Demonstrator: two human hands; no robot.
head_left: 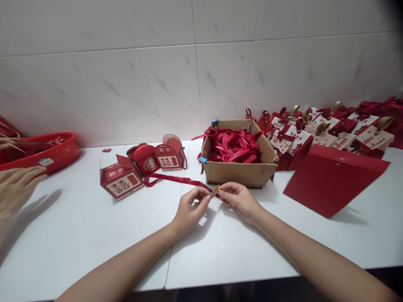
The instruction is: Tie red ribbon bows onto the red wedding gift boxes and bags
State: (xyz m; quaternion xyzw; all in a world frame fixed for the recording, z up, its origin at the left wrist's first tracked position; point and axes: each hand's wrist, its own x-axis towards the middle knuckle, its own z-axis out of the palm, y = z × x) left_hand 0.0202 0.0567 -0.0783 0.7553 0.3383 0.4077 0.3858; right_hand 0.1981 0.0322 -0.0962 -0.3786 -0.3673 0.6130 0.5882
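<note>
In front of the cardboard box, my hands meet over a short gold strap [214, 191]. My left hand [193, 207] is closed, pinching the strap between thumb and fingers. Closed on the strap's other end is my right hand [241, 202], and a tiny shiny gold stud shows at its fingertips. A dark red ribbon [176, 179] runs leftward from behind my fingers to the small gift boxes; I cannot tell whether a finger grips it. One red-and-cream gift box [121, 178] stands to the left, beside a red box [147, 159] and another cream-fronted box [170, 157].
The cardboard box [239, 174] holds a heap of red ribbons [234, 144]. A large red box [333, 180] stands tilted at right, before rows of handled gift boxes [297, 138]. Another person's hand [20, 188] is near a red basin [67, 149] at far left. A tiled wall rises behind.
</note>
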